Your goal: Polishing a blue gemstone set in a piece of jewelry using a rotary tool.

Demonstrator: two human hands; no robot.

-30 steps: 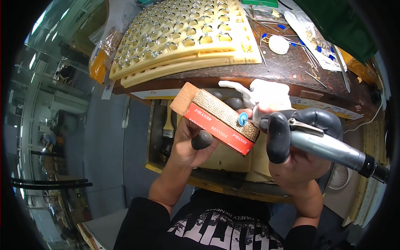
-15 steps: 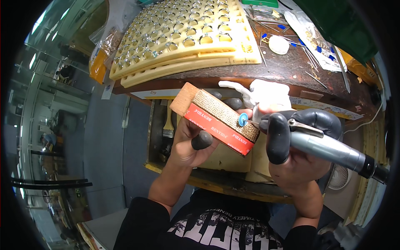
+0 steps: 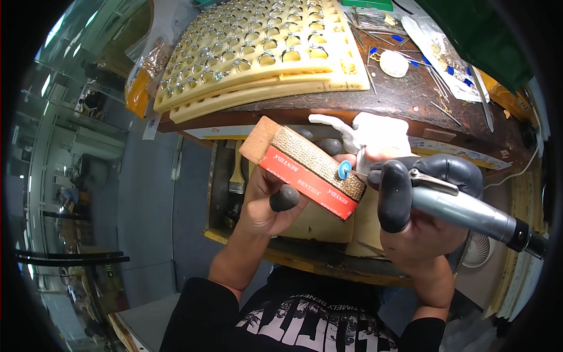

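Observation:
My left hand (image 3: pixel 264 214), with black finger cots on its thumb and fingers, grips a wooden block (image 3: pixel 258 138). The block has a coarse, gold-brown textured strip along its upper side and a red printed band along its front. My right hand (image 3: pixel 419 205), also in black cots, is closed around a silver rotary handpiece (image 3: pixel 469 208). On the handpiece's thin shank sits a small blue disc (image 3: pixel 345 170), right against the textured strip near its right end. Whether the disc actually touches is too fine to tell.
Beyond my hands, yellow trays (image 3: pixel 264 88) with rows of rings lie on the dark wooden bench (image 3: pixel 387 97). A white pad (image 3: pixel 384 132) hangs at its edge. Thin metal tools (image 3: pixel 378 26) and a round white piece (image 3: pixel 393 63) lie right. Below is an open drawer (image 3: pixel 316 226) with a brush (image 3: pixel 237 176).
The handpiece and its blue disc have shifted very slightly right along the strip. My left hand and the block hold almost the same place.

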